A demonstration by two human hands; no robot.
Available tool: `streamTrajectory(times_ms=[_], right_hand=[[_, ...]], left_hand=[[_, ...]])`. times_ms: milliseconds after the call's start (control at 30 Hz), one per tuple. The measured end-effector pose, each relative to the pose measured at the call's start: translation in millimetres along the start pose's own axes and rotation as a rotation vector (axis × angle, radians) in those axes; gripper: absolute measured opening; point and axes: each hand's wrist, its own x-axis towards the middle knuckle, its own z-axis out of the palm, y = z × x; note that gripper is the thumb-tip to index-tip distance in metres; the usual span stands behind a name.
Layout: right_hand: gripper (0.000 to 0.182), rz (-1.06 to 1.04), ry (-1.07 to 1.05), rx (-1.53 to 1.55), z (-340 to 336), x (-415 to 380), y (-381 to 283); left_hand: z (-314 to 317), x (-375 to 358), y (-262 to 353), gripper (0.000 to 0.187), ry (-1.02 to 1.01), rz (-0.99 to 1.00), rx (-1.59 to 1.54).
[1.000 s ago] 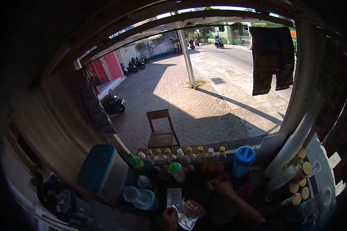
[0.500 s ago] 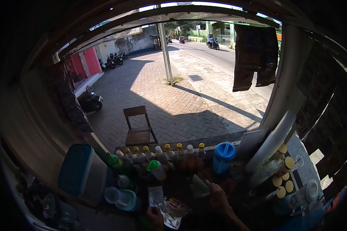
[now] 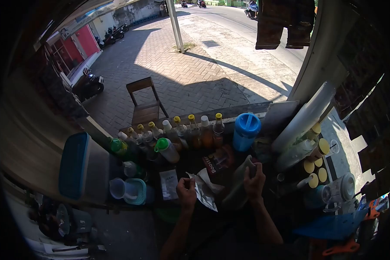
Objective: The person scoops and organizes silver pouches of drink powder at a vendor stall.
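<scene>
My left hand (image 3: pixel 186 190) is closed, pinching the edge of a silver foil packet (image 3: pixel 207 200) tilted above the dark counter. A pale, crumpled flap (image 3: pixel 213 183) shows behind the packet. To the right, my right hand (image 3: pixel 254 180) has its fingers wrapped round a greyish-green, translucent plastic bag (image 3: pixel 235 190); what is in the bag is too dark to tell. A flat silver-white sachet (image 3: pixel 169 184) lies left of my left hand. Beyond my hands lies a red packet marked "Booster" (image 3: pixel 214 167).
Several bottles with yellow or white caps (image 3: pixel 177 130) line the counter's far edge. A green-capped bottle (image 3: pixel 167 151) and a blue jug (image 3: pixel 246 132) stand nearer. At left are a lidded tub (image 3: pixel 73 167) and a blue basket (image 3: pixel 143 190); yellow-lidded jars (image 3: pixel 321 149) stand right.
The view has tilted down. My left hand has risen from the front edge with the foil packet. My right hand has moved up and right, still gripping the translucent bag.
</scene>
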Motion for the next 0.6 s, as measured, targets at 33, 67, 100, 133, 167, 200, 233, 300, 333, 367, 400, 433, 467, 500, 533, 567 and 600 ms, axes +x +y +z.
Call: streamTrajectory(times_ms=[33,67,100,133,167,200,233,300,333,367,400,433,467,500,533,567,600], right_hand=[[0.015,0.016,-0.006,-0.006,2,-3,-3],[0.015,-0.099,-0.035,-0.031,4,-6,-8],[0.015,-0.209,-0.069,-0.056,7,-13,-12],[0.022,-0.264,-0.127,-0.071,11,-20,-15],[0.022,-0.252,-0.135,-0.069,18,-27,-14],[0.026,-0.254,-0.219,-0.052,29,-34,-9],[0.029,-0.261,-0.302,-0.033,40,-40,0],[0.034,-0.169,-0.380,-0.017,63,-53,27],[0.037,-0.143,-0.386,-0.016,70,-59,36],[0.040,-0.117,-0.391,-0.016,80,-65,46],[0.052,-0.001,-0.524,0.007,92,-80,71],[0.052,-0.005,-0.538,0.008,92,-89,85],[0.056,-0.206,-0.616,-0.116,88,-94,90],[0.061,-0.414,-0.687,-0.237,85,-98,94],[0.068,-0.462,-0.736,-0.447,79,-105,98],[0.068,-0.471,-0.751,-0.443,78,-105,100],[0.063,-0.553,-0.750,-0.445,75,-104,104]], left_hand=[[0,0,-1,0.017,-0.007,-0.012,-0.061],[0,0,-4,0.017,-0.013,-0.019,-0.121],[-5,1,-12,0.016,-0.012,-0.012,-0.192],[-11,-2,-17,0.015,0.007,-0.030,-0.170],[-20,-2,-19,0.014,0.029,-0.046,-0.149],[-28,4,-37,0.013,0.071,-0.012,-0.163],[-40,5,-53,0.014,0.085,-0.051,-0.145],[-56,7,-70,0.015,0.112,-0.042,-0.147],[-65,8,-80,0.015,0.129,-0.039,-0.110],[-72,7,-89,0.015,0.164,-0.016,-0.078],[-80,-1,-100,0.015,0.202,-0.048,-0.025],[-87,-6,-108,0.015,0.227,-0.066,0.028],[-91,-12,-113,0.015,0.239,-0.075,0.033],[-95,-18,-118,0.016,0.289,-0.093,0.121],[-98,-24,-123,0.017,0.339,-0.113,0.208],[-99,-29,-129,0.017,0.353,-0.123,0.211],[-99,-34,-137,0.019,0.367,-0.133,0.148]])
